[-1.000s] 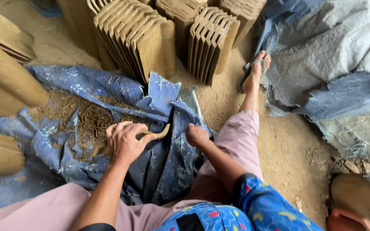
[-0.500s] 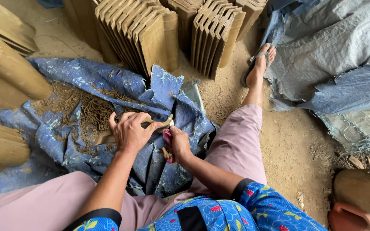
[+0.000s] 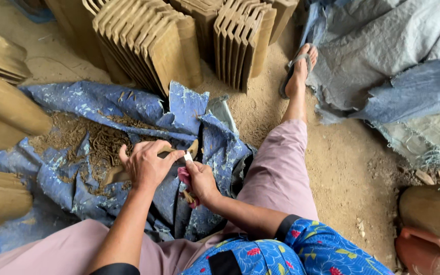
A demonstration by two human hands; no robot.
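- i saw my left hand (image 3: 146,165) curled over a small curved piece of brown clay (image 3: 192,149), fingers wrapped around its near end, the far tip poking out past my fingertips.
- my right hand (image 3: 199,181) was closed around a short tool with a pink wrapped handle (image 3: 184,178), and a pale blade tip (image 3: 188,157) met the clay just beside my left fingertips.
- both hands sat close together, nearly touching, each one clamped on its own thing, above my lap.
- the clay piece hung over a crumpled blue tarp (image 3: 77,102) spread on the ground between my legs.
- on that tarp, left of my hands, lay a heap of brown clay shavings (image 3: 98,145), thin curls and crumbs.
- beyond the tarp stood rows of unfired clay tiles (image 3: 148,43) on edge, leaning against each other, and a second row (image 3: 243,40) stood to their right.
- more tan tiles (image 3: 3,117) stacked up along the left edge of the view.
- my right leg in pale pink trousers (image 3: 278,168) stretched out over sandy ground (image 3: 352,168), the foot in a sandal (image 3: 296,71) near the second tile row.
- grey and blue woven sheeting (image 3: 393,66) lay bunched at the upper right, well apart from my hands.
- a reddish clay-coloured object (image 3: 423,244) sat at the lower right corner; i could not tell what it was.
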